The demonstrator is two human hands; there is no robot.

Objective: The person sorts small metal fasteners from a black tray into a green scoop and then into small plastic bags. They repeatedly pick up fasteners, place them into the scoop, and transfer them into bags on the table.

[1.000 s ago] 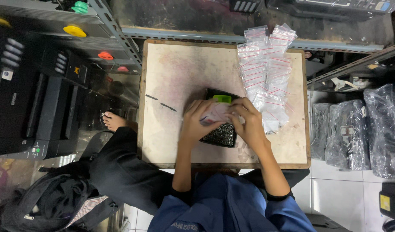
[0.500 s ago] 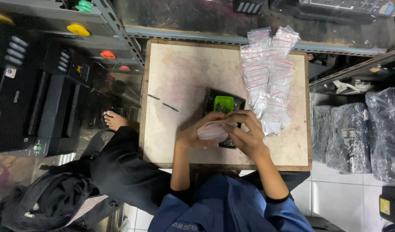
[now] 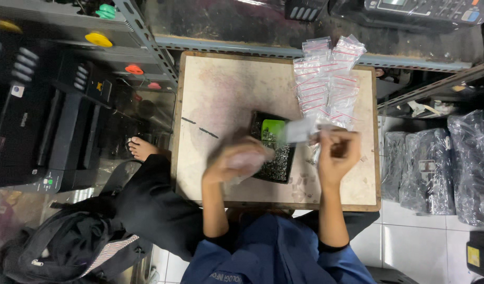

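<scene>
Clear plastic zip bag (image 3: pixel 300 130), small and flat, is pinched by the right hand (image 3: pixel 338 152) above the black tray of small dark metal parts (image 3: pixel 276 158). Left hand (image 3: pixel 237 160) is blurred, curled at the tray's near edge. Bare pale desk (image 3: pixel 221 89) lies left; stacked red-striped bags (image 3: pixel 329 79) crowd the far right edge.

A worn, pale square wooden table (image 3: pixel 226 89) fills the middle of the frame on a white tiled floor (image 3: pixel 410 247), with a grey metal slotted shelf rack (image 3: pixel 142 31) at upper left and black plastic-wrapped bundles (image 3: pixel 442 163) at right.
</scene>
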